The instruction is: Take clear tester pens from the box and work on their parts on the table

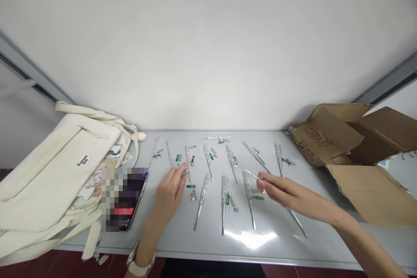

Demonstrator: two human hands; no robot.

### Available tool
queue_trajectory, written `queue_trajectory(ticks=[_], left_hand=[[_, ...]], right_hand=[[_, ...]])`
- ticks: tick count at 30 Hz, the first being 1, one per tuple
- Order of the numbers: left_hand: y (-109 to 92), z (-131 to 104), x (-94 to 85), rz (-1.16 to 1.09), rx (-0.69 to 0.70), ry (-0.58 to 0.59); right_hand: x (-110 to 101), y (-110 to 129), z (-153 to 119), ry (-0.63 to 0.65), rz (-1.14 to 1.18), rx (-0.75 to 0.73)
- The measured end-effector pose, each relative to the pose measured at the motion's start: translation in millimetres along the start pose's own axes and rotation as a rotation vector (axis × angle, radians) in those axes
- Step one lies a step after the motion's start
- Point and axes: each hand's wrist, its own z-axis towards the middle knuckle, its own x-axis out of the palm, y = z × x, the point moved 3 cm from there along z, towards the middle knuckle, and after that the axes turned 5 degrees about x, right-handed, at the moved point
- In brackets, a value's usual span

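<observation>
Clear-handled screwdrivers lie spread over the grey table, with small metal parts and green strips beside most of them. My left hand, a watch on its wrist, is closed with fingertips together around something small and shiny, over the left part of the group. Just past its fingertips lies a screwdriver with a green strip. My right hand pinches a thin metal rod, which points up and left above another screwdriver. Under my right hand a longer screwdriver is partly hidden.
At the left a cream bag lies beside a phone, partly pixelated. An open cardboard box stands at the right, one flap reaching over the table. Behind the table is a white wall.
</observation>
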Motion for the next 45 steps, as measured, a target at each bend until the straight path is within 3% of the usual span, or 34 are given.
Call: queue_trajectory(ticks=[4, 8, 11, 15, 19, 30, 35, 45], left_hand=[[25, -8, -12.8, -0.067, -0.209, -0.019], [50, -20, -5.9, -0.083, -0.289, -0.025], [59, -26, 3.1, -0.064, -0.307, -0.024], [60, -28, 6.0, 0.009, -0.303, -0.070], [63, -28, 3.5, 0.096, -0.305, -0.125], [67, -32, 10.2, 0.219, -0.373, -0.115], [64, -30, 10.8, 0.304, -0.348, -0.129], [63, -28, 11.5, 0.315, -0.287, -0.177]], right_hand=[[-3, -48, -14, -0.336, -0.171, -0.074], [-1, -100, -25, -0.745, -0.453, -0.283], [4, -137, -35, -0.877, -0.659, -0.264], [6, -175, -45, -0.765, -0.685, -0.145], [2, -192, -49, -0.641, -0.627, -0.033], [-7, -202, -48, -0.619, -0.618, -0.084], [-12, -199, -50, -0.598, -0.558, -0.045], [-12, -218, -52, -0.573, -0.499, -0.049]])
